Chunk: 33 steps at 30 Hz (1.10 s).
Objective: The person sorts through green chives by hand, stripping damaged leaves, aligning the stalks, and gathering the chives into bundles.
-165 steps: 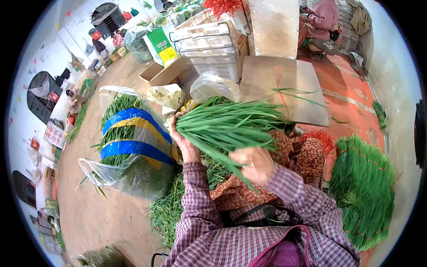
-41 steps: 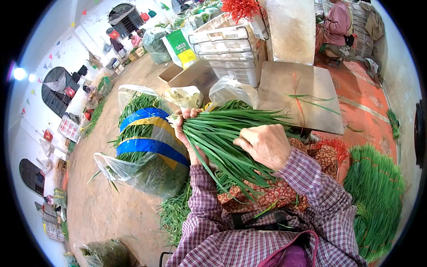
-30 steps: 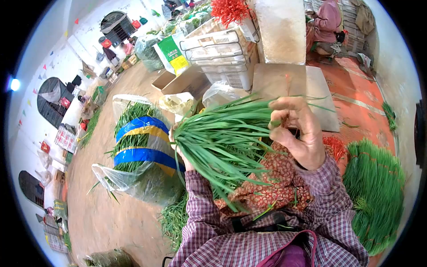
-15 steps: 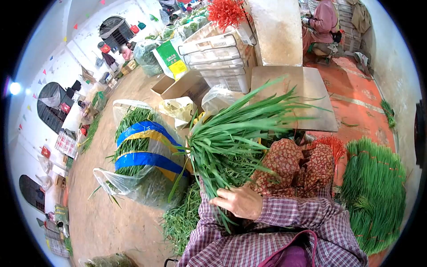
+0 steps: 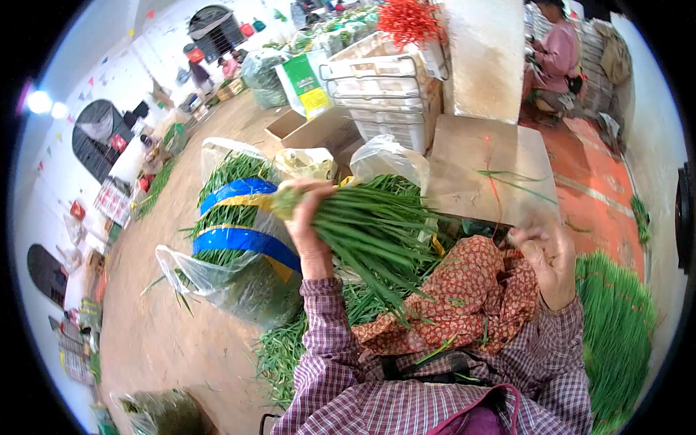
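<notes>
My left hand (image 5: 310,217) is wrapped around the base end of a bunch of green chives (image 5: 377,221), whose long leaves spread rightward and down over my lap. To the right, my right hand (image 5: 549,264) is raised above my patterned trousers (image 5: 464,290), apart from the bunch; its fingers are smeared by motion. In front of it stands a flat board (image 5: 460,156) with a thin red tie (image 5: 491,170) and a few loose green blades (image 5: 518,185) on it. Bundled chives (image 5: 616,341) are stacked on the floor at my right.
An overfull clear bag with blue and yellow bands (image 5: 226,243) stands at left, loose leaves (image 5: 279,362) beside my lap. Ahead are a cardboard box (image 5: 312,134), white crates (image 5: 377,87) and red ties (image 5: 407,22). A person in pink (image 5: 557,47) sits at far right.
My left hand now shows, gripping the bunch by its base, and the leaves lie closer together. My right hand has moved from the leaves out to the right. The board is more exposed.
</notes>
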Available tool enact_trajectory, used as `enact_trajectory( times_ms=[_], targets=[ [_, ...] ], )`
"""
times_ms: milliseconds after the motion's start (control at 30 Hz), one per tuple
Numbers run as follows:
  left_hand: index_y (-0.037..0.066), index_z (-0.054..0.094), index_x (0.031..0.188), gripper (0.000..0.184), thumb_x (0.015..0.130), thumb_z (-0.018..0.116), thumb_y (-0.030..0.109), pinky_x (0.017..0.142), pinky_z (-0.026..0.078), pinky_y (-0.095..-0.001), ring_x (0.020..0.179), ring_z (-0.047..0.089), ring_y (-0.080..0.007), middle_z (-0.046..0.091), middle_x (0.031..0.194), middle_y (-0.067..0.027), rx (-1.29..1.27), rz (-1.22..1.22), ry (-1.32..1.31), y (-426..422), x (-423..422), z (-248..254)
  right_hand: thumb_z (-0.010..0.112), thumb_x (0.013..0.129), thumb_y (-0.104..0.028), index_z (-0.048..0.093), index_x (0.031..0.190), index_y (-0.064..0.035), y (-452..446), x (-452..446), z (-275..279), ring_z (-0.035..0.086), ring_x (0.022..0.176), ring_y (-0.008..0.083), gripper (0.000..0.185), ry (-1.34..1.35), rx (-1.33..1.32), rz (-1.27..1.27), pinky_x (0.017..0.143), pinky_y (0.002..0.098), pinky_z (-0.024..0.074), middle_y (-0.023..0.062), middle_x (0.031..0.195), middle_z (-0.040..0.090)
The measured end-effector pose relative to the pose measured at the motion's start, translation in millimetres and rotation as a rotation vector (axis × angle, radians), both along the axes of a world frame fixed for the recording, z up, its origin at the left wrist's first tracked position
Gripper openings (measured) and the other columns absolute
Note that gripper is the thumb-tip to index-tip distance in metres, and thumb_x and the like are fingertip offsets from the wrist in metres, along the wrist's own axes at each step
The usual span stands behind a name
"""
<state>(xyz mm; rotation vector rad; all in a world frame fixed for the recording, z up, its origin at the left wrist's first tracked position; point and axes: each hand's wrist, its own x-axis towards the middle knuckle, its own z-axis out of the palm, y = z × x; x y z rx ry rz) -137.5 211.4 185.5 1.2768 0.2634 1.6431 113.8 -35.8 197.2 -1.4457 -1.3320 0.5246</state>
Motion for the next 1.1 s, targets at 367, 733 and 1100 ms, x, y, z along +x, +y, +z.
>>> enact_trajectory(
  times_ms=[367,733,1100],
  targets=[
    [0.01,0.053,0.08,0.019,0.063,0.062,0.015,0.089,0.044,-0.0462,0.07,0.051,-0.0195,0.043,0.07,-0.0027,1.188,0.282,0.744,-122.6,120.4,-2.9,0.08,0.069,-0.029,0.039,0.13,-0.0016,86.6,-33.4,-89.0,0.05,0.114,0.0281,0.078,-0.52,-0.129,0.234,0.092,0.0373,0.0445,0.0185,0.124,0.049],
    [0.009,0.052,0.082,0.018,0.066,0.056,0.017,0.071,0.043,-0.0329,0.076,0.051,-0.0215,0.047,0.077,-0.005,0.987,0.079,0.683,-158.0,130.3,-1.6,0.079,0.07,-0.029,0.045,0.123,-0.0044,84.6,-37.0,-95.6,0.055,0.1,0.0277,0.068,-0.489,-0.125,0.239,0.083,0.0373,0.0472,0.015,0.111,0.054],
    [0.008,0.058,0.083,0.027,0.061,0.072,0.013,0.058,0.044,-0.036,0.065,0.057,-0.0244,0.055,0.071,-0.0064,0.757,-0.363,0.375,-138.6,110.2,47.3,0.077,0.07,-0.029,0.051,0.117,-0.0072,98.7,-45.7,-75.4,0.06,0.087,0.0274,0.058,-0.318,0.251,0.172,0.074,0.0374,0.0499,0.0115,0.098,0.059]
  ],
)
